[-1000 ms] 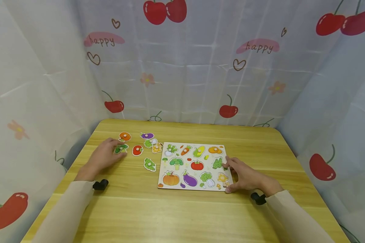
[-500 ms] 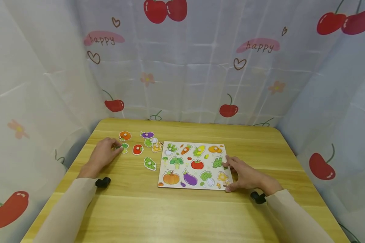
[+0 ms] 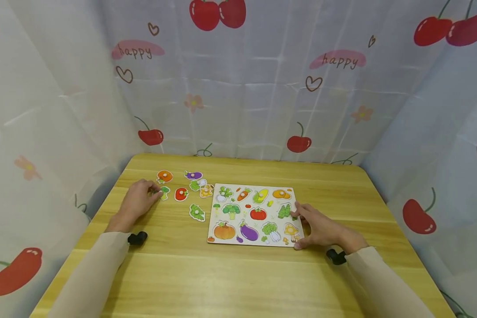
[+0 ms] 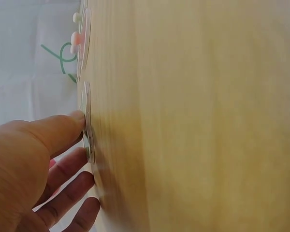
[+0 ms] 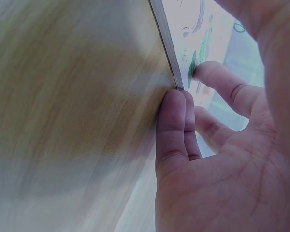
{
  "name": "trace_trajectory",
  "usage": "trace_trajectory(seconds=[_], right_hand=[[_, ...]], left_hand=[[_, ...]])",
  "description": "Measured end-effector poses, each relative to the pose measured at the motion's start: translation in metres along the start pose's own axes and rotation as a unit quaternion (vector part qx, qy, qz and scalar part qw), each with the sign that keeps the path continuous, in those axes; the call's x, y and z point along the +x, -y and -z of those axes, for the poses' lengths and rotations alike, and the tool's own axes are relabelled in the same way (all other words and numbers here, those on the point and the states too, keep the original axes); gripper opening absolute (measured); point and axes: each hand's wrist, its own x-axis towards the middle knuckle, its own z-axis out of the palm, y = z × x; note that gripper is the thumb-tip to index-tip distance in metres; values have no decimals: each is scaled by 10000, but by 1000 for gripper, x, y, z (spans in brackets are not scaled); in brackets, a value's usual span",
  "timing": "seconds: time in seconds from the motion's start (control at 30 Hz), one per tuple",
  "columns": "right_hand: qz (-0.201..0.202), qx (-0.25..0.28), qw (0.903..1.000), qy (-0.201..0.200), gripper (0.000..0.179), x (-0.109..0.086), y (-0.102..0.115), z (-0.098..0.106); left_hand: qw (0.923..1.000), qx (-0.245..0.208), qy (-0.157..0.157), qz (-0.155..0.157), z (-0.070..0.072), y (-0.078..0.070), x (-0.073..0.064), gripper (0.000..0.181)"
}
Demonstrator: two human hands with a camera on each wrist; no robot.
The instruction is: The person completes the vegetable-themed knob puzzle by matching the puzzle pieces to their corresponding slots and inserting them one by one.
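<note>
At the table's left, my left hand pinches a broccoli puzzle piece between thumb and forefinger. In the left wrist view that piece lies flat, close to the wood, while the other fingers spread beside it. My right hand lies against the right side of the vegetable puzzle board. Its forefinger touches the board's printed face, and the thumb is at the near right corner. In the right wrist view, straight fingertips press the board's edge. Knobbed pieces fill the board's top row.
Around the left hand lie loose pieces: a pumpkin, a tomato, an eggplant, a bok choy, a mushroom and a green leafy-looking piece. Cherry-printed curtains enclose the wooden table.
The broccoli piece has turned under my left fingers, its stem now pointing toward me. My left hand has drawn slightly left relative to the pieces. The right hand stays at the board.
</note>
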Motion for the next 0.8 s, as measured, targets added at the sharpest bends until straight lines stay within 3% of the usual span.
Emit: trace_trajectory(seconds=[0.33,0.57,0.8], right_hand=[[-45,15,10000,88,104,3,0,-1],[-89,36,10000,20,107,4,2,3],[-164,128,9997,94,109,-2,5,3]], left_hand=[[9999,-75,-86,49,3,-10,-6,18],[9997,-154,-155,-101,7,-27,-6,18],[9996,-148,-80,-205,2,-40,-9,18]])
